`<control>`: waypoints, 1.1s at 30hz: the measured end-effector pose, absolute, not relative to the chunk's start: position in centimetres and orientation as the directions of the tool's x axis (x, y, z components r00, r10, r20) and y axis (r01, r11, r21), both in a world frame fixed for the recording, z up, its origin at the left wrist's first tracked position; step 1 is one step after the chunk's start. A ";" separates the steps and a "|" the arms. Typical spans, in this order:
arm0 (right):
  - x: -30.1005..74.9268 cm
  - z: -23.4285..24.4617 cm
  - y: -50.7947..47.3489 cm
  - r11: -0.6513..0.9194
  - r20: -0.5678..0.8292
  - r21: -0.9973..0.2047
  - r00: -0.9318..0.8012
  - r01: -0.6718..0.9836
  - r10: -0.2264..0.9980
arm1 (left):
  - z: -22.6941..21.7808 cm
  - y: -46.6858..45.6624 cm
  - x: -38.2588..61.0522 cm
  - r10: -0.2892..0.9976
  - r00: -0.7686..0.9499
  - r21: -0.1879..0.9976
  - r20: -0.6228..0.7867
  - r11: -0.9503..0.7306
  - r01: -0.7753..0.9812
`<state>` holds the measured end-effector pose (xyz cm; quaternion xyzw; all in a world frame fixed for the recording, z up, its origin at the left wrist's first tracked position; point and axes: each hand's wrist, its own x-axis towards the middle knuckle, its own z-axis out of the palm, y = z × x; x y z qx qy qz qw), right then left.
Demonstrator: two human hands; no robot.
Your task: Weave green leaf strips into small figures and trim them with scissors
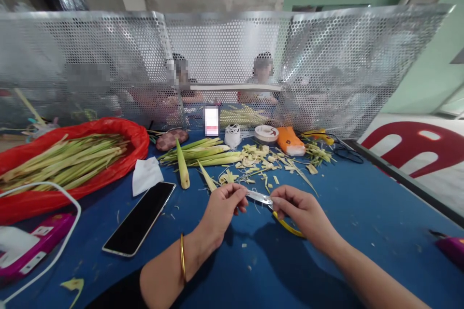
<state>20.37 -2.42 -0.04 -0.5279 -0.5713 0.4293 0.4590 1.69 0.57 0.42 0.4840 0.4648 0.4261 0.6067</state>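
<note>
Blue tabletop (270, 270): ran open between your forearms and rightward to its dark edge (406, 184).
Black phone (139, 219): bounded your left side.
Left hand (226, 205): pinched the left end of the silver tool (259, 197), above the tabletop.
Right hand (297, 207): pinched its other end, beside the yellow loop (290, 229).
Plant scraps (253, 155): lay just beyond.
Mesh screen (224, 38): walled the far side.

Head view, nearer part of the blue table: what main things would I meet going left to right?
Purple power strip → black-screened phone → gold bracelet → left hand → silvery piece → right hand → purple object at the right edge.
</note>
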 end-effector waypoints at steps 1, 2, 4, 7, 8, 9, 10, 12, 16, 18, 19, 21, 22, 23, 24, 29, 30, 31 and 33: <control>20.4 0.0 -2.4 0.072 0.070 -0.976 -0.018 0.206 0.997 | 0.4 0.6 1.7 0.969 0.192 0.982 -0.156 0.173 -0.079; 20.5 0.0 -2.4 0.069 0.068 -0.977 -0.014 0.202 0.998 | 0.4 0.7 1.6 0.972 0.175 0.980 -0.158 0.176 -0.091; 20.6 0.1 -2.4 0.058 0.058 -0.981 -0.006 0.186 0.998 | 0.4 0.9 1.5 0.979 0.128 0.978 -0.158 0.174 -0.118; 21.1 0.0 -2.3 0.043 0.046 -0.990 0.021 0.134 0.999 | 0.4 1.2 1.2 0.985 0.062 0.974 -0.159 0.167 -0.150; 21.2 0.0 -2.2 0.037 0.041 -0.994 0.035 0.107 0.999 | 0.4 1.3 1.1 0.986 0.046 0.973 -0.163 0.169 -0.158; 21.4 0.0 -2.2 0.030 0.034 -0.997 0.052 0.071 0.998 | 0.3 1.4 1.0 0.985 0.033 0.971 -0.170 0.173 -0.165; 21.6 0.1 -2.1 0.019 0.021 -0.999 0.069 0.025 0.997 | 0.3 1.5 1.0 0.984 0.020 0.968 -0.179 0.180 -0.173; 22.1 0.3 -1.9 -0.003 -0.013 -0.995 0.101 -0.096 0.995 | 0.1 1.7 0.9 0.980 -0.004 0.962 -0.201 0.197 -0.187; 23.5 0.7 -1.3 0.035 -0.035 -0.937 0.193 -0.347 0.981 | -0.2 2.2 0.6 0.970 -0.062 0.950 -0.236 0.216 -0.227; 24.5 0.6 -0.8 0.091 -0.018 -0.923 0.277 -0.373 0.961 | -0.3 2.3 0.5 0.968 -0.078 0.943 -0.239 0.213 -0.255; 24.9 0.4 -0.5 0.113 -0.007 -0.927 0.317 -0.357 0.948 | -0.3 2.4 0.5 0.968 -0.076 0.940 -0.241 0.213 -0.265; 25.4 0.1 -0.1 0.130 0.007 -0.944 0.372 -0.305 0.928 | -0.2 2.3 0.5 0.966 -0.051 0.934 -0.252 0.229 -0.275; 25.6 -0.1 0.1 0.121 0.005 -0.951 0.376 -0.286 0.926 | -0.1 2.2 0.5 0.965 -0.036 0.930 -0.261 0.241 -0.278; 25.6 -0.2 0.2 0.106 -0.003 -0.955 0.368 -0.277 0.930 | -0.1 2.1 0.6 0.963 -0.017 0.926 -0.269 0.253 -0.281; 25.5 -0.3 0.2 0.088 -0.016 -0.957 0.354 -0.276 0.935 | 0.0 2.0 0.7 0.962 0.002 0.923 -0.275 0.264 -0.281; 24.9 -0.5 0.2 0.030 -0.056 -0.959 0.294 -0.280 0.954 | 0.1 1.6 0.9 0.959 0.052 0.929 -0.277 0.281 -0.239; 24.9 -0.6 0.1 0.028 -0.053 -0.965 0.296 -0.262 0.954 | 0.1 1.5 0.9 0.957 0.056 0.930 -0.284 0.289 -0.228; 24.8 -0.7 0.1 0.031 -0.039 -0.974 0.300 -0.226 0.953 | 0.1 1.5 1.0 0.955 0.063 0.930 -0.291 0.298 -0.216; 24.5 -0.6 0.0 0.055 0.022 -0.994 0.305 -0.099 0.952 | 0.1 1.3 1.1 0.952 0.084 0.934 -0.293 0.304 -0.189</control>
